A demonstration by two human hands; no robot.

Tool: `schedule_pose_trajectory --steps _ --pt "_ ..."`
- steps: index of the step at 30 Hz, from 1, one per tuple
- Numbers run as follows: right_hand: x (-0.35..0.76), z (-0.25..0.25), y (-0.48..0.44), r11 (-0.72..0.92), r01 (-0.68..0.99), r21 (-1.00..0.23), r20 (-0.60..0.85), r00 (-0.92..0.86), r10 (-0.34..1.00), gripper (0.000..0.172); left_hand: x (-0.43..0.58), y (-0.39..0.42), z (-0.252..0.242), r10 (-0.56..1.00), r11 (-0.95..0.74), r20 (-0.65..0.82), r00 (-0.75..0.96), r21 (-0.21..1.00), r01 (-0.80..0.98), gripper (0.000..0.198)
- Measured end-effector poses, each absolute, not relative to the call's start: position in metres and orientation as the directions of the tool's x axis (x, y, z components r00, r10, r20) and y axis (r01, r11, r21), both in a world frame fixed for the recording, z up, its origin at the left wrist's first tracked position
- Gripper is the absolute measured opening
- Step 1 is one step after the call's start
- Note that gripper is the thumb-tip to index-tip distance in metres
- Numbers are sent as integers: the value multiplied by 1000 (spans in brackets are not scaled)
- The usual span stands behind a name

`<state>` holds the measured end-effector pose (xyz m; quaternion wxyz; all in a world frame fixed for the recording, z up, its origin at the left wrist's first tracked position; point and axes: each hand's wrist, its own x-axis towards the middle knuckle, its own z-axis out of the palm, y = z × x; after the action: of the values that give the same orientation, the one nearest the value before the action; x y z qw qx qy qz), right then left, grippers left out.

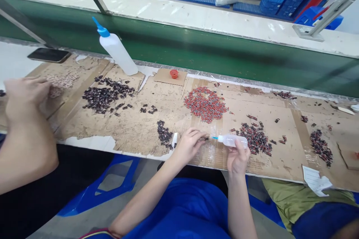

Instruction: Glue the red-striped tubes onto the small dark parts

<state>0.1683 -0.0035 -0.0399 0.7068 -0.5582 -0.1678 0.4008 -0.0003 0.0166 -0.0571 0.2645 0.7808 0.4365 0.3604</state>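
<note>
My right hand (239,157) is wrapped round a small clear squeeze bottle (230,140), which lies almost level with its thin blue tip pointing left. My left hand (190,142) pinches a small dark part (205,138) between thumb and fingers, just short of that tip. Beyond my hands lies a heap of red and silver pieces (206,104). To the right of the bottle is a pile of black-and-red pieces (255,139). A strip of small black parts (164,134) lies left of my left hand.
A large white bottle with a blue nozzle (119,54) stands at the back left, near a bigger black pile (105,95). A red cap (174,73) rests on cardboard. A co-worker's hand (26,89) works at the far left by a phone (49,55); another person sits right.
</note>
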Motion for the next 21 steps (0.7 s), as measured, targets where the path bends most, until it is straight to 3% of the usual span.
schedule_pose_trajectory --steps 4,12,21 --pt "167 -40 -3 25 -338 -941 -209 637 742 41 -4 17 -60 906 -409 296 302 795 449 31" --pt "171 -41 -7 -74 68 -995 -15 632 775 38 1 20 -57 932 -338 230 278 826 450 29" --pt "172 -45 -7 -149 132 -980 -48 569 821 36 0 22 -51 959 -227 120 256 869 440 28"
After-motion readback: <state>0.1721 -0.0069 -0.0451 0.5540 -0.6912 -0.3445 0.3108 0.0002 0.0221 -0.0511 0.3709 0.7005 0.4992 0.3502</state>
